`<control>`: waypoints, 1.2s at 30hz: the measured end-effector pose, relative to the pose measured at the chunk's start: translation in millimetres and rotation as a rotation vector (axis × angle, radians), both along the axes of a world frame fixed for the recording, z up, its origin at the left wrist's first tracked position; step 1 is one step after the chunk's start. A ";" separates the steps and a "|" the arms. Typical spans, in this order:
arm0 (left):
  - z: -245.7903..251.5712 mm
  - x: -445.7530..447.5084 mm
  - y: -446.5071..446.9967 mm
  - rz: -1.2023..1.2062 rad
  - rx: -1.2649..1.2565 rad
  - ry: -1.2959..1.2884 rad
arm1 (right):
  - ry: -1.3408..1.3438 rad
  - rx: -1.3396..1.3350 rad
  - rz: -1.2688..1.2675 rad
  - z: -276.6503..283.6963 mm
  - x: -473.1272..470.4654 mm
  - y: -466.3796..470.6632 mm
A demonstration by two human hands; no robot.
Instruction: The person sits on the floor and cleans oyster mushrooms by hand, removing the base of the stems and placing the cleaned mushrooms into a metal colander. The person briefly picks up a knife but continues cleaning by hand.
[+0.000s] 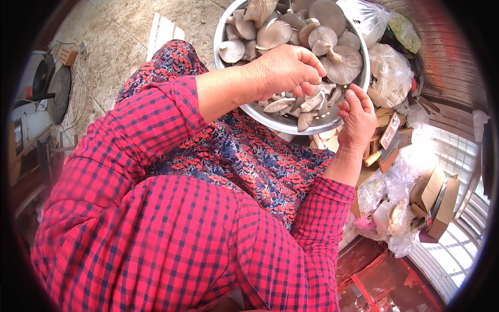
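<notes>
A metal colander (365, 74) of grey oyster mushrooms (274, 35) sits before me, close to my knees. Whole caps fill its far half; torn mushroom strips (312, 102) lie in the near part, over the perforated bottom. My left hand (290, 72) hovers above the middle with fingers curled down, its palm hidden, so whether it pinches a small piece cannot be told. At the right rim is my right hand (356, 113), fingers bent upward and nothing visible between them. A large mushroom with its gills showing (343, 64) lies just beyond both hands.
Stuffed clear plastic bags (390, 74) crowd the colander's right side. Nearer stand a phone (390, 124), a yellow-handled tool (373, 158) and cardboard boxes (440, 206). Floral cloth (241, 156) covers my lap. Cables (80, 85) and a brick (67, 56) lie on the left floor.
</notes>
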State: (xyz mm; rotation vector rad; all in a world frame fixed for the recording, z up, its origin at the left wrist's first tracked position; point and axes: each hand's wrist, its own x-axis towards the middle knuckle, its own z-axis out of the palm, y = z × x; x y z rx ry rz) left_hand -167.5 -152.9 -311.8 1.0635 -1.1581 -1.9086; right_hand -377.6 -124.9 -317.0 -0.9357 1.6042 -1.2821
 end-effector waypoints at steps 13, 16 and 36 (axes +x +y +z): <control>5.5 6.2 3.3 0.125 0.085 0.152 | 1.082 -0.337 0.129 -41.5 15.2 -62.4; 4.0 8.5 4.5 0.091 0.106 0.133 | 1.137 -0.276 0.113 -44.0 19.9 -68.0; 15.8 -11.7 3.5 -0.054 0.592 0.293 | -0.098 -0.452 0.080 11.1 20.0 -2.0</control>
